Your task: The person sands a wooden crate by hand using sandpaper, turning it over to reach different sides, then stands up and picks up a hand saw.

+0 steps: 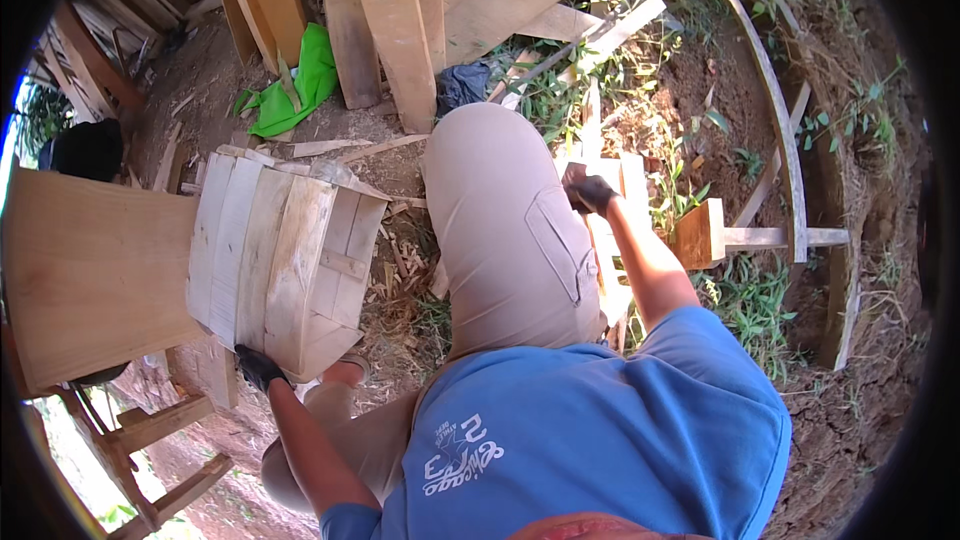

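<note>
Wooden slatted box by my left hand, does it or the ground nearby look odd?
One broad slat on the box shows blotchy brown streaks, unlike its paler neighbours. Beyond it, a bright green sheet lies crumpled on the ground.

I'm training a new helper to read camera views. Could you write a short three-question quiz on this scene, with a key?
1. Multiple choice: Which hand is nearer the slatted wooden piece?
A) left
B) right
C) both equally near

2. True or false: In the picture, the green sheet lies to the right of the dark plastic bag.

3. Open: What does the right hand wear?

Key:
1. A: the left hand is at its lower edge.
2. False: the sheet lies to the left of the bag.
3. A dark glove.
</note>
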Tool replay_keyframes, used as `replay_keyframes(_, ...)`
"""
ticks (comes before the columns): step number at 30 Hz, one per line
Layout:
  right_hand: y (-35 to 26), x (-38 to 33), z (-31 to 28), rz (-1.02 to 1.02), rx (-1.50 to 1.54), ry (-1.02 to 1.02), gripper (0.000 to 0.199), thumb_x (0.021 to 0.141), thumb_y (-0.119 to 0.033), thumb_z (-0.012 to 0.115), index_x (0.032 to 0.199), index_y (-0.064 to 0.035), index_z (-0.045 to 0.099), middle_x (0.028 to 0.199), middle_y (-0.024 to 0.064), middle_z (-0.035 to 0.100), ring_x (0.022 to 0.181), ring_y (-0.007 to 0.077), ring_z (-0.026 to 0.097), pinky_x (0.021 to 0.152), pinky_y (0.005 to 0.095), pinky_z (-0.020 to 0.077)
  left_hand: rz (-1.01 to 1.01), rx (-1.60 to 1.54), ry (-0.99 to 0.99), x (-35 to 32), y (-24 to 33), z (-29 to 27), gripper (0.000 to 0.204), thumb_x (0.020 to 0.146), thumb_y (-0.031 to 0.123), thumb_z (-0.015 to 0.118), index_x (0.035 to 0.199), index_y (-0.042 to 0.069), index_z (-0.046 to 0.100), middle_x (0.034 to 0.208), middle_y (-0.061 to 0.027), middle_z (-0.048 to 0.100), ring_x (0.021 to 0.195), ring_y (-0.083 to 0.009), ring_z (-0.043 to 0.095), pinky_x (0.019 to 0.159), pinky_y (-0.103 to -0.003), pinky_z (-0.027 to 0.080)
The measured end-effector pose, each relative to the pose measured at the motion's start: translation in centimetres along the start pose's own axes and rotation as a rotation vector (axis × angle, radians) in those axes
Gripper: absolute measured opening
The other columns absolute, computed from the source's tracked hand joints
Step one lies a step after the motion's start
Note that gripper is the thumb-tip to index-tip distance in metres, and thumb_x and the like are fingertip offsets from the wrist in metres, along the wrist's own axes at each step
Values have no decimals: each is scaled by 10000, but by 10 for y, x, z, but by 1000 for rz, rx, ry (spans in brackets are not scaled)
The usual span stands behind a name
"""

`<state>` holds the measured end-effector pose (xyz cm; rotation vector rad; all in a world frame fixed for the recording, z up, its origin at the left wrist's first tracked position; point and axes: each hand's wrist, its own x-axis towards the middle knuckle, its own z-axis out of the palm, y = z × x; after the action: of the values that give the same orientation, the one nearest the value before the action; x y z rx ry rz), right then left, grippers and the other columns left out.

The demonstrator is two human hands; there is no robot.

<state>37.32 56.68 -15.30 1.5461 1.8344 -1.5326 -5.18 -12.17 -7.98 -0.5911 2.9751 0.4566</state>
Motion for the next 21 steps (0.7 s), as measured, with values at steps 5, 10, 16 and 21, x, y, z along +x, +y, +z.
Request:
replay_keyframes(5,34,-18,17,-223,-425,346,420,957,-319,585,1332,-127,593,875,137,713,772,273,674,668,378,522,-19,-3,108,14,-52,6,789,1110,543,169,1239,-48,676,1181,-263,722,1088,-449,696,948,-563,531)
replay_keyframes(10,85,-7,6,-241,-424,607,476,962,-333,596,1389,-128,550,941,144,718,831,292,677,722,393,521,-287,-246,-16,-7,12,-22,881,1033,694,242,1415,-26,577,1398,-281,610,1324,-420,576,1110,-528,424)
replay_keyframes(16,82,7,2,-277,-450,777,550,967,-349,610,1457,-128,498,1020,152,723,902,315,680,788,409,521,-334,-233,-29,-22,10,-48,830,1023,669,245,1368,4,601,1425,-279,582,1346,-443,539,1108,-553,411)
replay_keyframes(21,91,9,-18,-337,-460,926,615,971,-363,622,1514,-128,455,1086,158,728,961,335,683,842,424,521,-305,-265,-45,-38,5,-43,786,1034,622,229,1371,9,586,1441,-270,568,1338,-462,532,1112,-561,403)
